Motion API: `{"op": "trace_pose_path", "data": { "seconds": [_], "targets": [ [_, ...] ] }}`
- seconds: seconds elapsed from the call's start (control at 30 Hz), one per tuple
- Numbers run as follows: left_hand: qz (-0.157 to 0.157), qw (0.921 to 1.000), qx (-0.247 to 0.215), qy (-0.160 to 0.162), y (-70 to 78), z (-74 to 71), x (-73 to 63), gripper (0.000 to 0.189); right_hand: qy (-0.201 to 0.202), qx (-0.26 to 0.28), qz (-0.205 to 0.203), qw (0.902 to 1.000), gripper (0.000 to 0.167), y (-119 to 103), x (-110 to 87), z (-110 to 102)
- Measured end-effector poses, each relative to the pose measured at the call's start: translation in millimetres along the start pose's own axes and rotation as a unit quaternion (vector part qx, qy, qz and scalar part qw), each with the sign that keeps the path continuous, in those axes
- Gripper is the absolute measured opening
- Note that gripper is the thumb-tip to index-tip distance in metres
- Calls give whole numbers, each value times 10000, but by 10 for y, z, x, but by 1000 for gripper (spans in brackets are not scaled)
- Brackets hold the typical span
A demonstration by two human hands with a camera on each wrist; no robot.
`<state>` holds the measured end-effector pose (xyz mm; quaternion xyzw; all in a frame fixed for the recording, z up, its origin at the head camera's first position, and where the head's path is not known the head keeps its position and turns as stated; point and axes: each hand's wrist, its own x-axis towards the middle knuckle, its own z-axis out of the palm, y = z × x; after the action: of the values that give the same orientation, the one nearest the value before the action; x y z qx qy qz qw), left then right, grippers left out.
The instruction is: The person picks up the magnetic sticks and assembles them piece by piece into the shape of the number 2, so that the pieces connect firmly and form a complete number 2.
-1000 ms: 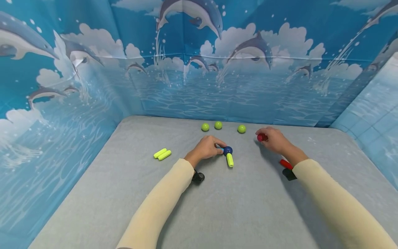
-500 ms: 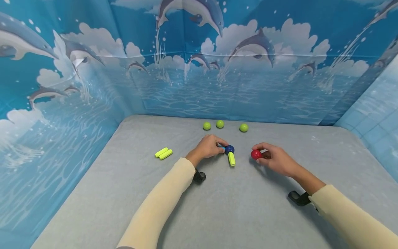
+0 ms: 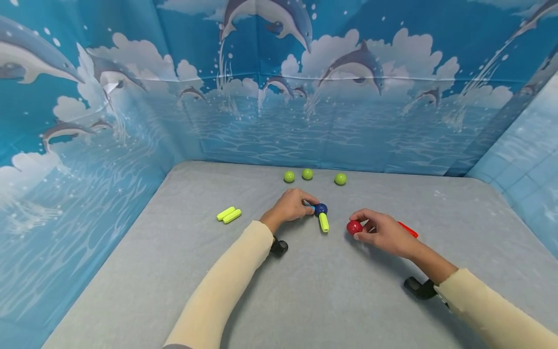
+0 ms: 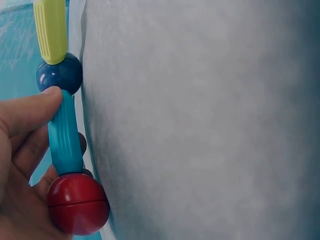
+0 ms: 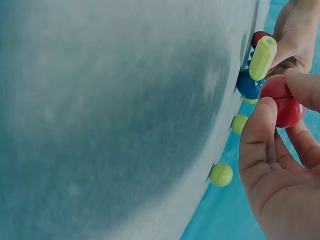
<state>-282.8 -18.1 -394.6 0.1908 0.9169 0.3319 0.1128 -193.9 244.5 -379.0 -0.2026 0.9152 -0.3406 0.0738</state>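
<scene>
In the head view, we see the left hand (image 3: 291, 204) pinching the chain at its left, with the dark blue ball (image 3: 320, 209) just past the fingertips and the yellow rod (image 3: 324, 223) pointing toward us. The right hand (image 3: 385, 234) grips a red ball (image 3: 354, 227) at its fingertips, apart from that rod. A red rod (image 3: 409, 230) lies behind this hand; three green balls (image 3: 307, 174) sit farther back on the grey table (image 3: 279, 295).

In the left wrist view, we find the thumb and fingers curled about a light blue rod (image 4: 65, 137), between the dark blue ball and a second red ball (image 4: 78, 204).

In the right wrist view, we see thumb and fingertips pinching the red ball, its palm side free of it.
</scene>
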Motion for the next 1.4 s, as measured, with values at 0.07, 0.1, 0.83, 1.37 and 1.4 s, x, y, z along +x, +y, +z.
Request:
{"op": "trace_pose_path", "data": {
  "seconds": [0.07,0.1,0.83,1.37,1.4],
  "targets": [
    [-13,10000,30,6,0,0,-2,26,14,51,15,10000,35,1,-10,12],
    [-9,10000,52,13,-1,-1,-5,26,13,71,-2,10000,35,-3,-15,19],
    [75,9999,80,35,15,-22,-15,25,-491,583,-204,9969,35,-162,10,206],
    [158,9998,53,71,21,-1,-17,24,-203,523,91,9984,30,-281,150,355],
    [168,9998,65,79,20,4,-15,24,-183,511,93,9985,29,-284,161,362]
  ]
}}
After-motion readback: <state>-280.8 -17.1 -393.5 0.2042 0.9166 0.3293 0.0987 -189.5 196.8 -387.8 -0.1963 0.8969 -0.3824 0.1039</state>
